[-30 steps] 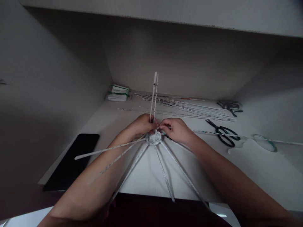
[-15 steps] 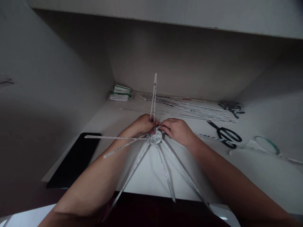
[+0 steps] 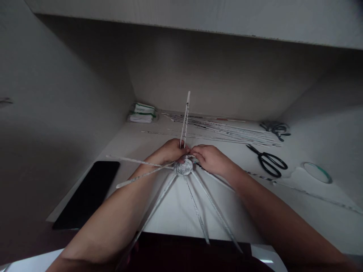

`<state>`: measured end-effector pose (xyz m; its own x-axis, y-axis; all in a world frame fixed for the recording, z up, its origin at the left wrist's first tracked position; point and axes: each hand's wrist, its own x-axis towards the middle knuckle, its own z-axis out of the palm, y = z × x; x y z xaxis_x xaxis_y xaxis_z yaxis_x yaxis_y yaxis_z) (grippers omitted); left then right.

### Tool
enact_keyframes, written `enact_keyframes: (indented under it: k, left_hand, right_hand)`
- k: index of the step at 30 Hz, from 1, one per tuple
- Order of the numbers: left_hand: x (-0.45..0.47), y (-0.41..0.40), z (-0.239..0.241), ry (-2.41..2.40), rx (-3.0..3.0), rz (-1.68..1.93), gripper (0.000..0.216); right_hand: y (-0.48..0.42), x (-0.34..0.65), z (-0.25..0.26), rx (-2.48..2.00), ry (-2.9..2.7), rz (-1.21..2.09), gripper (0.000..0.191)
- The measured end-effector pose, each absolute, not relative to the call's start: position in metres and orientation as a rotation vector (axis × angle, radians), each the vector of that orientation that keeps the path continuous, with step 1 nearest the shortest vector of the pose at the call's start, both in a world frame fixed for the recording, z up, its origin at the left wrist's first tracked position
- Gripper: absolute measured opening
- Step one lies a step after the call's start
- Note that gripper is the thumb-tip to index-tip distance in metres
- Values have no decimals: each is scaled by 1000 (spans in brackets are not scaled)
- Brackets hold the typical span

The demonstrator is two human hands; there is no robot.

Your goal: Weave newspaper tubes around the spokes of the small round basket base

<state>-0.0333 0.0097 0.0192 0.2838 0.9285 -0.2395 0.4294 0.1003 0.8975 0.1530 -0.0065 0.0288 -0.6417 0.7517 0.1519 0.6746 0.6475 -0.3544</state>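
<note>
A small round base woven from rolled paper tubes is held up over the white table, with several tube spokes fanning out from it. My left hand is closed on its far left edge, the thumb pressed on the weave, and a pair of spokes rises beside those fingers. At the far right edge my right hand pinches a paper tube close to the weave. A long speckled tube runs out to the right from behind my right forearm. The fingertips partly hide the far side of the base.
Behind the hands lies a pile of loose paper tubes. Black-handled scissors and a roll of tape are on the right, dark pliers-like tools behind them. A black flat slab and a wrapped white packet lie left.
The long tube at right has swung nearer to me, off the scissors. The woven base has turned and tilted slightly, shifting its spokes. Both hands stay at its far edge.
</note>
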Motion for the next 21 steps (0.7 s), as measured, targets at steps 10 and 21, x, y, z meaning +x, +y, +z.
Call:
enact_keyframes:
  k: [10, 21]
  left_hand:
    - [-36, 12, 18, 1253, 1558, 584, 11]
    - [-40, 11, 23, 1205, 1550, 494, 10]
  right_hand:
    - [-7, 154, 25, -1257, -2463, 498, 9]
    - [-8, 153, 24, -1208, -2451, 674, 10]
